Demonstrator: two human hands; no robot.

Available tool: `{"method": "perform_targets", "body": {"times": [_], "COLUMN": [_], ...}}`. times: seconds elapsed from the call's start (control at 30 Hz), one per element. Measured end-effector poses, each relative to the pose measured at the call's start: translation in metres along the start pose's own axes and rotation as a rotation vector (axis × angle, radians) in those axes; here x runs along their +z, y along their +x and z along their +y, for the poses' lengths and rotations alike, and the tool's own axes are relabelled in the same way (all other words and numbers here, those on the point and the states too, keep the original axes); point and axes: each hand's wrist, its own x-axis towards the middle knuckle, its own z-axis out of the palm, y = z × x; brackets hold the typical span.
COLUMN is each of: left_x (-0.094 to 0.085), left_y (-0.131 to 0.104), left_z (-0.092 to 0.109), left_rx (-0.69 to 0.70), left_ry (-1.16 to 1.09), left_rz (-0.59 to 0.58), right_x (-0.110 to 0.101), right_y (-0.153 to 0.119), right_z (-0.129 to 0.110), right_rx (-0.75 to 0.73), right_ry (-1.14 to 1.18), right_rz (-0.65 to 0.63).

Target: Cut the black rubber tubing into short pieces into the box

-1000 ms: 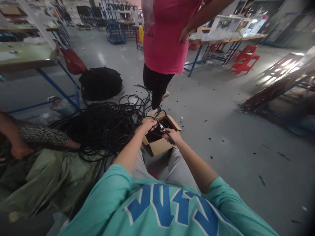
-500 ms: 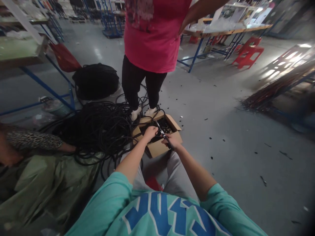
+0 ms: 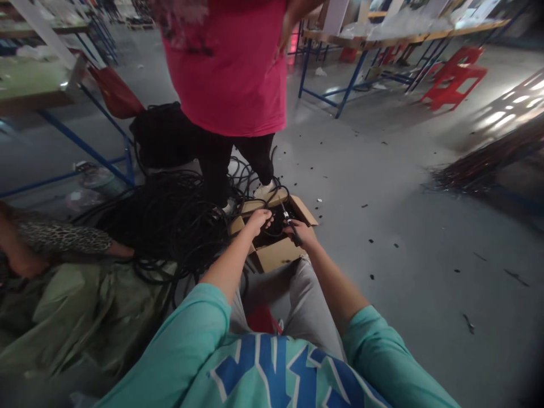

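My left hand [image 3: 258,221] is closed, its fingers pinching a black cord [image 3: 272,217] over an open cardboard box [image 3: 278,255]. My right hand [image 3: 301,233] grips a black-handled tool [image 3: 295,238] with a white section and a thin metal blade that points up and away from me. The tool's tip is a short way right of my left hand, apart from it. Dark small pieces lie inside the box, too small to make out. Left of the box spreads a big tangle of black cord [image 3: 165,209].
A person in a pink shirt [image 3: 229,73] stands just beyond the box, feet among the cords. Another person's patterned sleeve [image 3: 63,235] reaches in at left, by a green sheet [image 3: 85,317]. Tables, a red stool [image 3: 454,82] and a dark bundle [image 3: 488,158] stand around.
My hands have drawn slightly apart, and the tool's blade has moved right, away from my left hand. The person in pink has come closer and shifted left in view.
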Motion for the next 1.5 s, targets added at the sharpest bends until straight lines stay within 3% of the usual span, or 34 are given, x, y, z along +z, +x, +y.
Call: {"method": "perform_targets", "body": {"times": [0.13,0.3,0.47,0.8,0.9,1.0,1.13,1.23,1.4,1.5], "left_x": [-0.005,-0.008,-0.010,0.003,0.010,0.023,0.033,0.028,0.012,0.005], "left_y": [-0.012,-0.036,-0.057,-0.098,-0.109,-0.114,-0.105,-0.091,-0.062,-0.041], "left_z": [0.006,0.003,-0.004,-0.004,0.000,-0.004,-0.020,-0.036,-0.061,-0.071], "left_rx": [0.017,0.050,0.090,0.120,0.105,0.086,0.104,0.093,-0.035,-0.187], "left_ry": [-0.089,-0.217,-0.098,0.084,0.156,0.309,0.559,0.650,0.645,0.881], "left_rz": [-0.028,0.059,0.161,0.143,0.085,0.028,0.074,0.156,0.164,0.208], "right_x": [-0.009,-0.018,-0.019,-0.014,-0.010,0.001,0.023,0.038,0.053,0.058], "right_y": [-0.013,-0.051,-0.090,-0.137,-0.137,-0.131,-0.122,-0.113,-0.085,-0.060], "right_z": [0.000,0.016,0.035,0.048,0.044,0.036,0.025,0.025,0.039,0.047], "right_rx": [-0.004,0.059,0.063,0.081,0.071,0.032,-0.022,0.006,0.023,0.042], "right_ry": [0.087,0.185,0.213,0.080,-0.044,-0.344,-0.756,-0.881,-0.985,-0.999], "right_rz": [-0.019,-0.090,-0.020,-0.036,0.045,0.100,0.148,0.095,0.053,-0.082]}}
